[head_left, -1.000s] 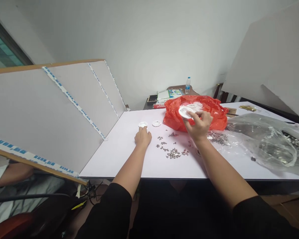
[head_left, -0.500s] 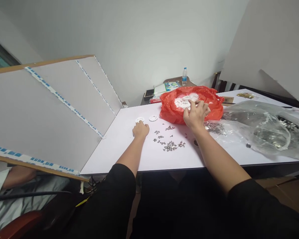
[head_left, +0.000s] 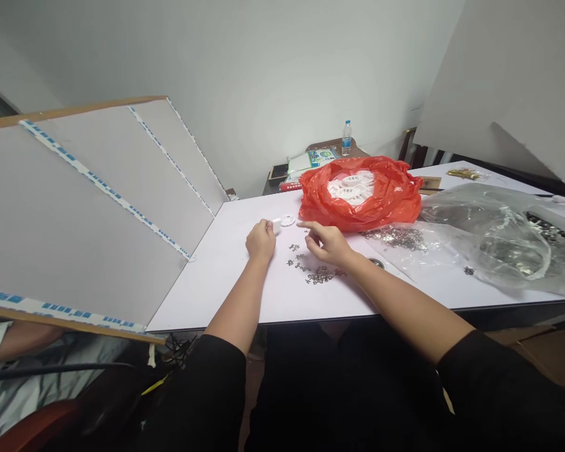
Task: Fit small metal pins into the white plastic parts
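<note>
My left hand (head_left: pixel 261 240) is closed on a white round plastic piece (head_left: pixel 277 225), tilted up on edge just over the white table. Beside it lies a second white disc (head_left: pixel 287 220), flat on the table. My right hand (head_left: pixel 328 243) has its index finger stretched toward that disc, the other fingers curled; no object shows in it. Small metal pieces (head_left: pixel 320 274) lie scattered and heaped between and below my hands. A small round container (head_left: pixel 376 263) is partly hidden by my right forearm.
A red plastic bag (head_left: pixel 315 204) holds several white discs (head_left: pixel 351 180). Clear plastic bags (head_left: pixel 489 242) of metal parts cover the right side. A white partition (head_left: pixel 89 220) borders the left. A water bottle (head_left: pixel 346 138) stands behind. A person's arm (head_left: pixel 26 339) shows lower left.
My right hand has come away from the red bag, moving left and down toward the disc on the table. My left hand has lifted the white piece and tilted it.
</note>
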Demonstrator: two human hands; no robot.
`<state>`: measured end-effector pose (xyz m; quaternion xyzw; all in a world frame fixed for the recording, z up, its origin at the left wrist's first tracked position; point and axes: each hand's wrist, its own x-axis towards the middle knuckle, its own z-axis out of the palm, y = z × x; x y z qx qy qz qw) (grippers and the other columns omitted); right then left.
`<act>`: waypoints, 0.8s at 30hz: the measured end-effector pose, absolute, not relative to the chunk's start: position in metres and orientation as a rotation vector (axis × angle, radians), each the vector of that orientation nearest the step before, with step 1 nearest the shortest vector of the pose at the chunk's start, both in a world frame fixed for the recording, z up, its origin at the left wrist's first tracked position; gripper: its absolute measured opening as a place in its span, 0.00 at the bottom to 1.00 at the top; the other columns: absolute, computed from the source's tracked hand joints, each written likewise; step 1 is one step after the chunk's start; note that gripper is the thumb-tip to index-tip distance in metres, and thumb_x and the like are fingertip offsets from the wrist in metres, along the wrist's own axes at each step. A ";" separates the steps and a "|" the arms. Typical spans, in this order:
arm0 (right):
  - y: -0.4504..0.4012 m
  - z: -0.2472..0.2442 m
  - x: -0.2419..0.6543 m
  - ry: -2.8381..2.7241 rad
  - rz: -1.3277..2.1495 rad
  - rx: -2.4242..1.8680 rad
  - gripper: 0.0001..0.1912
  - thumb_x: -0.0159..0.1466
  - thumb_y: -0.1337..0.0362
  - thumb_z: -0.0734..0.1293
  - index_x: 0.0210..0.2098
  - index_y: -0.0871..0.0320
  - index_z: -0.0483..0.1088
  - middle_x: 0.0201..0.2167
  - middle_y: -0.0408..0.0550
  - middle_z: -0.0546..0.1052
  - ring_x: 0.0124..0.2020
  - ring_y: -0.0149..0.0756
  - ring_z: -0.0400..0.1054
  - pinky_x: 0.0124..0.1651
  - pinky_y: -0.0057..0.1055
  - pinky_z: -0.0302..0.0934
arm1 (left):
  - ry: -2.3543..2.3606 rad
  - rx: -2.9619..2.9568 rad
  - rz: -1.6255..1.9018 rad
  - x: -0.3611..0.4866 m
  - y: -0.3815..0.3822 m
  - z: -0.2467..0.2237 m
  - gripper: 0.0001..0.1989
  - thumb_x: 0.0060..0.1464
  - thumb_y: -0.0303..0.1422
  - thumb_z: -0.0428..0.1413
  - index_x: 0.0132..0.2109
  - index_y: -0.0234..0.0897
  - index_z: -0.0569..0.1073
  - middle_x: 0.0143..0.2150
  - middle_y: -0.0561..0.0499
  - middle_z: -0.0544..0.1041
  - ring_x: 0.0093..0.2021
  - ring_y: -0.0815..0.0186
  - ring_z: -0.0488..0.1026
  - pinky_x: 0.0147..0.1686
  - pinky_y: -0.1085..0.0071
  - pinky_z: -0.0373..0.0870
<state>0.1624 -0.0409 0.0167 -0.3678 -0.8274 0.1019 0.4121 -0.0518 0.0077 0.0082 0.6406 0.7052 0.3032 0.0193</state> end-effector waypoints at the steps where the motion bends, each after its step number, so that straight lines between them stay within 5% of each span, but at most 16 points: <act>1: -0.040 0.014 0.160 -2.057 0.397 -0.976 0.30 0.64 0.61 0.58 0.65 0.61 0.62 0.32 0.46 0.75 0.27 0.23 0.62 0.38 0.23 0.57 | 2.060 2.038 1.057 -0.050 0.007 0.008 0.17 0.68 0.40 0.43 0.44 0.38 0.73 0.41 0.44 0.77 0.40 0.60 0.71 0.39 0.67 0.59; 5: -0.034 0.005 0.160 -2.001 0.646 -1.046 0.41 0.60 0.64 0.59 0.72 0.60 0.47 0.42 0.48 0.76 0.29 0.22 0.65 0.40 0.22 0.60 | 1.379 2.219 1.209 -0.040 0.005 0.003 0.18 0.66 0.44 0.47 0.42 0.36 0.76 0.35 0.48 0.76 0.34 0.66 0.68 0.37 0.71 0.60; 9: -0.030 0.008 0.167 -1.935 0.598 -1.074 0.31 0.59 0.65 0.59 0.61 0.62 0.64 0.46 0.50 0.76 0.34 0.25 0.67 0.43 0.23 0.60 | 1.005 2.273 1.119 -0.034 0.005 -0.002 0.19 0.63 0.44 0.53 0.49 0.35 0.78 0.38 0.46 0.77 0.33 0.67 0.68 0.38 0.70 0.63; 16: -0.027 0.014 0.172 -1.737 0.566 -1.226 0.18 0.65 0.56 0.58 0.42 0.64 0.71 0.33 0.47 0.75 0.30 0.25 0.64 0.38 0.22 0.56 | 1.089 2.185 1.188 -0.038 0.001 0.006 0.19 0.64 0.40 0.51 0.53 0.35 0.78 0.44 0.44 0.78 0.36 0.66 0.69 0.39 0.70 0.64; 24: -0.022 0.013 0.175 -1.629 0.562 -1.369 0.16 0.61 0.61 0.62 0.44 0.63 0.71 0.35 0.47 0.74 0.30 0.24 0.62 0.39 0.22 0.55 | 1.214 2.404 0.639 -0.045 0.007 0.003 0.09 0.58 0.33 0.56 0.41 0.38 0.81 0.41 0.46 0.77 0.42 0.62 0.72 0.45 0.64 0.66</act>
